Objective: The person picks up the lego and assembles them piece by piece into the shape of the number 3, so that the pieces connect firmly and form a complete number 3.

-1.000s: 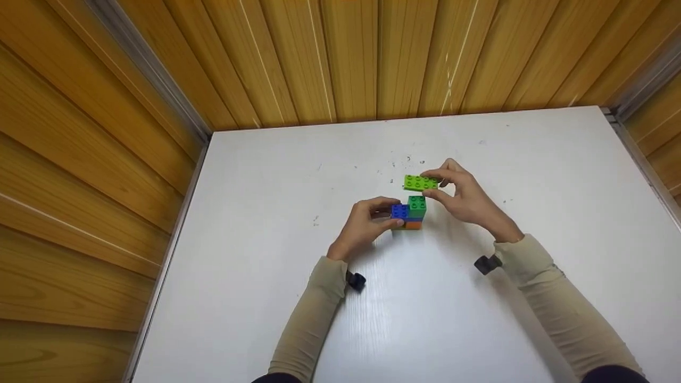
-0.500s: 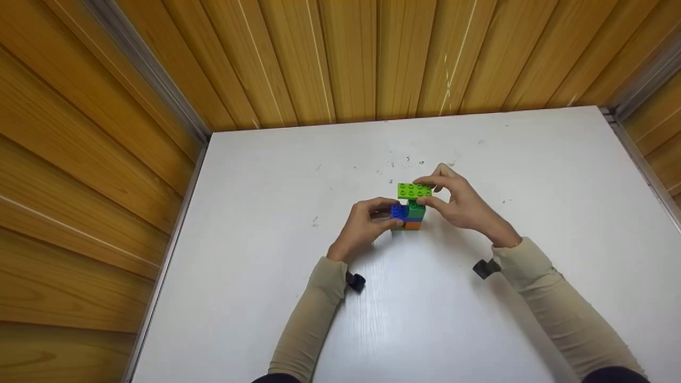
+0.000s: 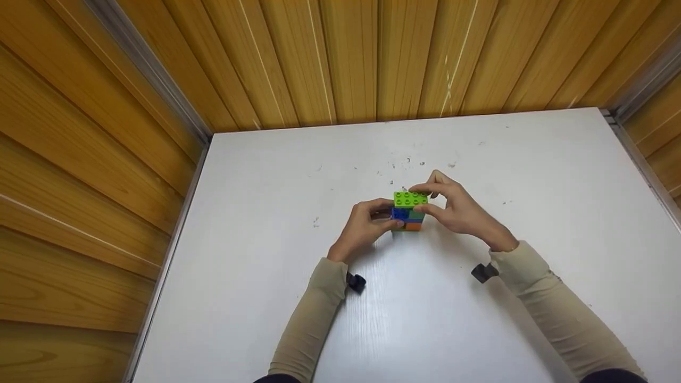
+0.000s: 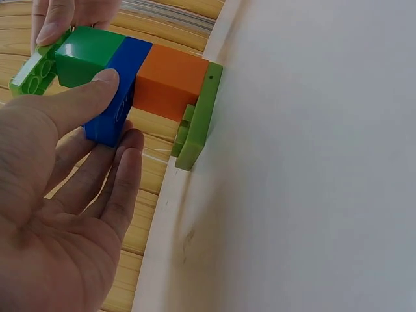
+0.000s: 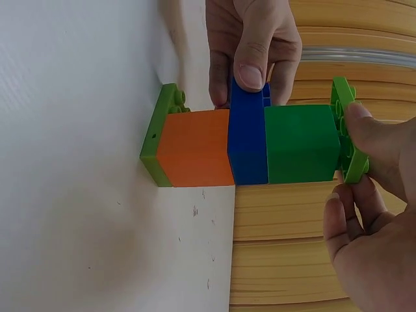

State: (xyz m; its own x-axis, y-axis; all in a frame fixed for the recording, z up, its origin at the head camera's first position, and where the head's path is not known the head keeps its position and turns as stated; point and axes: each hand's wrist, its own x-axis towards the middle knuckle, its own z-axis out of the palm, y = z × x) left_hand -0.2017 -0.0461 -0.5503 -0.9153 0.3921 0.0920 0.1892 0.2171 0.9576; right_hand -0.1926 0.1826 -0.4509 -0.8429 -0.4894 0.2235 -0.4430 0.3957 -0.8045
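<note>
A stack of toy bricks stands on the white table. From the bottom up it has a lime plate brick (image 4: 203, 120), an orange block (image 5: 196, 148), a flat blue brick (image 5: 248, 140) and a green block (image 5: 302, 143). My left hand (image 3: 363, 226) pinches the overhanging end of the blue brick, thumb on its near side, fingers behind. My right hand (image 3: 462, 208) grips one end of a second lime plate brick (image 3: 409, 199) between thumb and fingers. This plate lies right at the top of the green block, slightly tilted in the right wrist view, its other end overhanging the blue brick.
The white table (image 3: 266, 213) carries small dark marks beyond the stack. Yellow wood-plank walls (image 3: 346, 58) border its far and left sides. A black wrist camera (image 3: 484, 273) sits at the right cuff, another black wrist camera (image 3: 356, 282) at the left.
My right hand has brought the lime plate brick left and down, from behind the stack to the top of the green block. My left hand has stayed on the blue brick.
</note>
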